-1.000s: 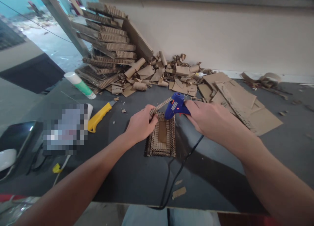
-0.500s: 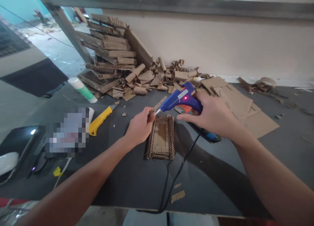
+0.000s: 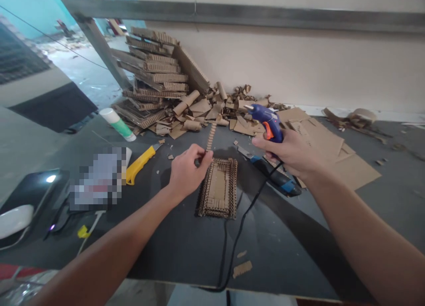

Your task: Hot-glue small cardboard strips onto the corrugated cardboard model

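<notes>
A narrow strip of corrugated cardboard (image 3: 211, 135) is pinched between the thumb and fingers of my left hand (image 3: 190, 170). Just right of that hand, a small rectangular frame of layered corrugated cardboard (image 3: 233, 189) lies on the dark table, with ridged strips lining its inside. My right hand (image 3: 289, 152) grips a blue hot glue gun (image 3: 266, 119) with an orange trigger. Its nozzle points up and to the left, away from the frame, and a black cord hangs from its handle.
Left of my hands lie a yellow utility knife (image 3: 141, 164), a glue stick (image 3: 117, 124) and a phone (image 3: 31, 191). A black-and-blue cutter (image 3: 275, 177) rests under my right hand. Behind are stacked cardboard pieces (image 3: 162, 67), scraps (image 3: 199, 109) and flat cardboard sheets (image 3: 345, 164).
My right hand has moved the glue gun right and away from the strip, its nozzle now tilted up. My left hand still pinches the strip, which has swung more upright.
</notes>
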Available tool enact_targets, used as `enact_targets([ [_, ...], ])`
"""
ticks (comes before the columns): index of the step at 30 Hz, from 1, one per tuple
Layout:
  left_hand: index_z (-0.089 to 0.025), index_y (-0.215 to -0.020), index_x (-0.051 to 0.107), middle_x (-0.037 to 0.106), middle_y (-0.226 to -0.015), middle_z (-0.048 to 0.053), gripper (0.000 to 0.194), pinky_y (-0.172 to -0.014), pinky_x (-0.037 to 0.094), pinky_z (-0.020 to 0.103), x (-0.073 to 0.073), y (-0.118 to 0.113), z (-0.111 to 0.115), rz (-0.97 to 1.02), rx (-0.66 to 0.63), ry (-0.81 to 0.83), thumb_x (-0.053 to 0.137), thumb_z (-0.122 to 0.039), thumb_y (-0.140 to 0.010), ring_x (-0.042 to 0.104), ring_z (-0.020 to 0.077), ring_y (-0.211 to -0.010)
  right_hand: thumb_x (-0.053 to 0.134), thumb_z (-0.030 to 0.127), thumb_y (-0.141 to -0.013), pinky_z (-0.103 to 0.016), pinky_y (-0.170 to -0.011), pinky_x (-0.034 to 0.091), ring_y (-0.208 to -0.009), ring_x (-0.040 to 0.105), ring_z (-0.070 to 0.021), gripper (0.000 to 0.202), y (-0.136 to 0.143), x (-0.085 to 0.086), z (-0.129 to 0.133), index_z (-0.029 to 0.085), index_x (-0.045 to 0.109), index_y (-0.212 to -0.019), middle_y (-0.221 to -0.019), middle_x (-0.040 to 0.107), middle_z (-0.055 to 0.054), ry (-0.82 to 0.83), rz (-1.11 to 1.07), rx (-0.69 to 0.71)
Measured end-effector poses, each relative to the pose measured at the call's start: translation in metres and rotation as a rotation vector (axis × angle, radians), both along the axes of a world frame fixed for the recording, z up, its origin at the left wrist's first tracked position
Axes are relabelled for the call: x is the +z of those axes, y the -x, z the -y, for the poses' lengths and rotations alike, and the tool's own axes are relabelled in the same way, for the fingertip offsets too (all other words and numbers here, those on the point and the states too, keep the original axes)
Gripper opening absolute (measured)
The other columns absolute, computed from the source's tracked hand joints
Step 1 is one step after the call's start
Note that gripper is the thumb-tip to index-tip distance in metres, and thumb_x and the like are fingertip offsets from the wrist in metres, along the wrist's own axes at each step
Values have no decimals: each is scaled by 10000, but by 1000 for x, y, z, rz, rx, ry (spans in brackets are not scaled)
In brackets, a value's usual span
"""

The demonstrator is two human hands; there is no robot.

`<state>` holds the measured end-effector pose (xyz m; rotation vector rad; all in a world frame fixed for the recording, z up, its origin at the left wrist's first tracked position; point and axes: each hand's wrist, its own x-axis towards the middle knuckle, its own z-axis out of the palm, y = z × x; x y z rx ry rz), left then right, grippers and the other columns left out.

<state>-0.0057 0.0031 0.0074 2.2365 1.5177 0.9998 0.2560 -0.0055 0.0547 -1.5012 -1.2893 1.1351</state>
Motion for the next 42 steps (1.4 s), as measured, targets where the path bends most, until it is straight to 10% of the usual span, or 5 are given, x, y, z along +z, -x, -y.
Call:
enact_targets([
  [6, -203, -639, 485, 382, -472, -66, 346, -530, 321, 241, 2, -4, 10, -121, -265, 7, 565, -379, -926, 403, 97, -450, 885, 523, -646, -266, -460, 396, -521, 496, -112, 440, 27, -5, 9, 182, 627, -752, -593, 564, 6, -40, -114, 28],
  [17, -191, -772, 632, 594, -648, -13, 306, -609, 367, 259, 4, -4, 10, -208, -377, 83, 541, -412, -963, 551, 127, -586, 891, 445, -650, -264, -504, 478, -608, 598, -134, 399, 31, -21, 7, 163, 656, -808, -780, 699, -58, -46, -86, 121],
  [22, -184, -1108, 611, 667, -821, 37, 421, -650, 412, 292, 9, -2, 8, -262, -244, 121, 383, -528, -1023, 641, 198, -736, 876, 467, -666, -315, -616, 566, -696, 670, -178, 406, 25, -15, 4, 171, 621, -775, -789, 704, -69, -58, -98, 113],
  [25, -191, -932, 603, 671, -835, 71, 533, -610, 392, 315, 19, 4, 5, -378, -191, 202, 234, -561, -1039, 651, 240, -755, 862, 474, -686, -344, -669, 579, -745, 689, -201, 403, 14, -7, 2, 167, 638, -821, -784, 703, -69, -31, -56, 173],
  [42, -213, -1178, 666, 706, -1022, 67, 330, -751, 492, 316, 5, 11, -9, -340, -398, 255, 500, -428, -990, 675, 219, -920, 764, 403, -776, -351, -775, 543, -771, 693, -209, 224, 4, -10, -1, 220, 658, -851, -810, 724, -28, -86, 223, 496],
])
